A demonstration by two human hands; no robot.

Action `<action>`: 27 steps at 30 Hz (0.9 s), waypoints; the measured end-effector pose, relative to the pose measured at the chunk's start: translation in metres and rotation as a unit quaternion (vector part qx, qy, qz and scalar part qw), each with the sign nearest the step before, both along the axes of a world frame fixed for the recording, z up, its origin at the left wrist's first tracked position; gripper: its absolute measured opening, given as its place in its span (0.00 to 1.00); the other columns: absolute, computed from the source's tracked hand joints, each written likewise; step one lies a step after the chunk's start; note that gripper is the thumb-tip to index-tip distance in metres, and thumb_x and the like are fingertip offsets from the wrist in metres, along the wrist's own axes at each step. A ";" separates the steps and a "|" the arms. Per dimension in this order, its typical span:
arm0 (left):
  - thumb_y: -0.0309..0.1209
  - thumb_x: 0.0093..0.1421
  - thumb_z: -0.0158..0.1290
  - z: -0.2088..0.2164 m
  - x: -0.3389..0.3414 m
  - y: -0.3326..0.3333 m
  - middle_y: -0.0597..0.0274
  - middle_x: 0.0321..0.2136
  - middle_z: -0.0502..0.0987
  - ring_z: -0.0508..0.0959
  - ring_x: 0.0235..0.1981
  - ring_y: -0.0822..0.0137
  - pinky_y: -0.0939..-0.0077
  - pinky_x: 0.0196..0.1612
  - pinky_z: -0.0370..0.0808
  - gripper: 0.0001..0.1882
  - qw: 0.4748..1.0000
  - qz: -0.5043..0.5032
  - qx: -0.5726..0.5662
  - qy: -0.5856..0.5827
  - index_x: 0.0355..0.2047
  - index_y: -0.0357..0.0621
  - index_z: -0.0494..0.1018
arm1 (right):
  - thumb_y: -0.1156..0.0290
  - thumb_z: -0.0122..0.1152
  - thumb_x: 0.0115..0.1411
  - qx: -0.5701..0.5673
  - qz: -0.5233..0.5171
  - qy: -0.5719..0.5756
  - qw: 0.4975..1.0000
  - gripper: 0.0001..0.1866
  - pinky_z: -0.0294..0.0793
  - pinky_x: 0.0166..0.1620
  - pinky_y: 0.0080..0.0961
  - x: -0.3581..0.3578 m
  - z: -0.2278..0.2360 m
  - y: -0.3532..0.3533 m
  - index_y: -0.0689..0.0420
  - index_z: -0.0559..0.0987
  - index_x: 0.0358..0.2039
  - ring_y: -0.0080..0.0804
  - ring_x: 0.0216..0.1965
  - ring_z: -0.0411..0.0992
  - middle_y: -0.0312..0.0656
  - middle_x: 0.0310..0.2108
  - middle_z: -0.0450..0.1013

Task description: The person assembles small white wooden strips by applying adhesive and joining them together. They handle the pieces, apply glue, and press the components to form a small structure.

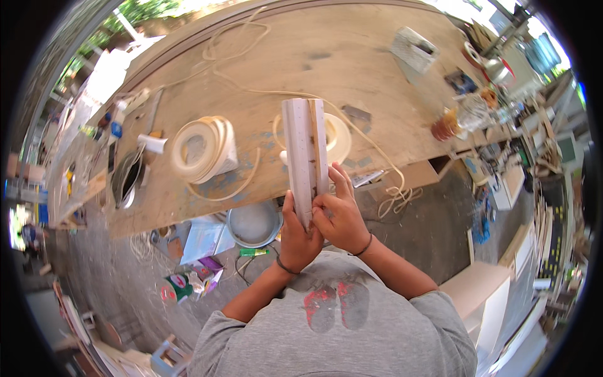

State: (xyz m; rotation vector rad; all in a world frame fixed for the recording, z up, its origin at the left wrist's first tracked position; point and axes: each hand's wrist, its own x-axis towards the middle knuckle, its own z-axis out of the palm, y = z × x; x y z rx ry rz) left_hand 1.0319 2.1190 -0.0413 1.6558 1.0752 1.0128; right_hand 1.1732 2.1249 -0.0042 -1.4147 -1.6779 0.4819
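Note:
In front of my chest I hold a long, narrow white board piece (300, 144) that points away from me over the workbench edge. A brown, wood-coloured strip with dark specks runs lengthwise along its right part. My left hand (299, 237) wraps round its near end from the left and below. From the right, my right hand (342, 217) grips the same end, its thumb and bent forefinger pressed on the upper face and other fingers stretched along the side. Behind the piece lies a cream roll of banding (337, 139), partly hidden by it.
Another thick cream roll (196, 149) sits on the wooden workbench (339, 47), with loose cream strip (370, 141) trailing over the front edge. A white box (414, 49) and a bottle of reddish-brown liquid (445, 125) stand right. Below are a blue-rimmed basin (254, 224) and floor clutter.

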 end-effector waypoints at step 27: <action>0.33 0.56 0.54 0.006 -0.090 -0.266 0.27 0.51 0.64 0.71 0.49 0.35 0.54 0.48 0.72 0.40 0.826 0.557 -0.066 0.056 0.62 0.29 0.46 | 0.73 0.64 0.53 -0.140 0.547 0.049 0.824 0.05 0.61 0.58 0.37 -0.167 -0.018 -0.139 0.60 0.78 0.28 0.53 0.60 0.61 0.62 0.58 0.59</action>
